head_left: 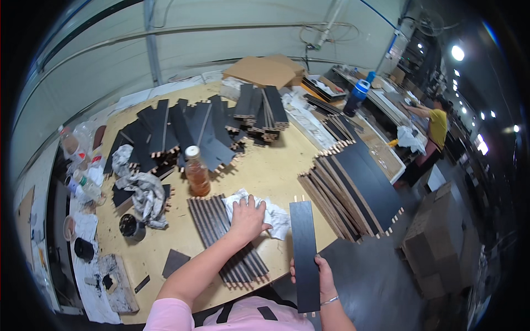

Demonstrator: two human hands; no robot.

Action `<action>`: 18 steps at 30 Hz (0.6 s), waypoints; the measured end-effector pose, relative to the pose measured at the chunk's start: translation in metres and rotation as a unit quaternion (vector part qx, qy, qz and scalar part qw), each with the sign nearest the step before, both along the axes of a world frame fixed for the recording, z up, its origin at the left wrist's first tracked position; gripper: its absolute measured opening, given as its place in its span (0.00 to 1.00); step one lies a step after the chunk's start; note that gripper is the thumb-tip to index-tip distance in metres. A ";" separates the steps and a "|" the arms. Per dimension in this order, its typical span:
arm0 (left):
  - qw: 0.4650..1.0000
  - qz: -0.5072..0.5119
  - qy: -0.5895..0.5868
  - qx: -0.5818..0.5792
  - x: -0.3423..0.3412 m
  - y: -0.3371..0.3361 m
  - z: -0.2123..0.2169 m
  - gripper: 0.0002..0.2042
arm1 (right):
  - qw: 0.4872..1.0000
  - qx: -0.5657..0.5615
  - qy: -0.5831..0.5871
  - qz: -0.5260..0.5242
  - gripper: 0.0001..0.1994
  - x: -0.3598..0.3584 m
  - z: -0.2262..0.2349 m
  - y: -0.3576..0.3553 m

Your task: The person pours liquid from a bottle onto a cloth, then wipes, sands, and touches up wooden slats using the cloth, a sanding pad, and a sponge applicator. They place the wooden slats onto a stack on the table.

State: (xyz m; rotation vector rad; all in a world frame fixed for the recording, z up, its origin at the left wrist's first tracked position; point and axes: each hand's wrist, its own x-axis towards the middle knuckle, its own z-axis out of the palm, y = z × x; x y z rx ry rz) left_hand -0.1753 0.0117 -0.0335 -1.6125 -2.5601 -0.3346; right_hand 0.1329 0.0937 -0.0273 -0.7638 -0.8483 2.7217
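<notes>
Upright at the table's front edge stands a narrow black board with light wooden dowels at both ends. My right hand grips its lower part, thumb on the near face and fingertips at the far edge. Over on the left, my left hand presses down on a crumpled white cloth, its fingers bent over the fabric. Beneath that hand and forearm lies a row of dark strips set side by side on edge, with dowel ends toward me. Part of the row is hidden by my arm.
A bottle of amber liquid stands behind the strips. Stacked black boards lie at the right, more boards at the back. Stained rags and a dark jar are left. A person in yellow works far right.
</notes>
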 end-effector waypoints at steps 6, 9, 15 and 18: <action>0.998 0.001 -0.039 -0.049 -0.028 0.050 -0.078 0.09 | 0.999 -0.014 -0.001 -0.031 0.29 0.002 -0.016 0.041; 0.987 -0.005 -0.132 0.090 -0.019 0.053 -0.019 0.17 | 0.998 -0.017 0.022 -0.048 0.34 -0.001 -0.026 0.062; 0.841 -0.329 -0.350 0.249 0.125 0.029 0.088 0.22 | 0.985 -0.094 0.057 -0.136 0.35 -0.019 -0.090 0.084; 0.803 -0.481 -0.266 0.231 0.140 -0.004 0.072 0.21 | 0.988 -0.091 -0.060 -0.108 0.33 -0.064 -0.011 0.076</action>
